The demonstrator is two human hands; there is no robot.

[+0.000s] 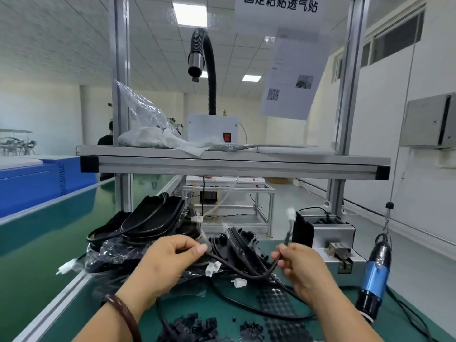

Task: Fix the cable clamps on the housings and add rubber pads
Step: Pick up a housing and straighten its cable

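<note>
A green-matted bench point(195, 306) stands in a bright white workshop, with a green conveyor belt point(37, 255) along its left edge. An aluminium shelf point(234, 164) spans the bench and carries a white extractor box point(212, 129) with a black hose. Below it, at the back left of the bench, black housings point(158, 218) lie heaped with their cables, some in clear bags. A blue electric screwdriver point(375, 277) hangs at the right, near a metal fixture point(330, 233). A black sheet of rubber pads point(278, 307) lies on the mat in front of the housings, under the right wrist. The left grip point(167, 262) pinches a black cable point(246, 274) between thumb and forefinger; the right grip point(303, 270) is curled round the same cable further along. The cable sags between them. Small black cable clamps point(195, 327) are piled at the near edge, left of the pads. Above the right grip the cable ends in a white connector point(291, 214).
</note>
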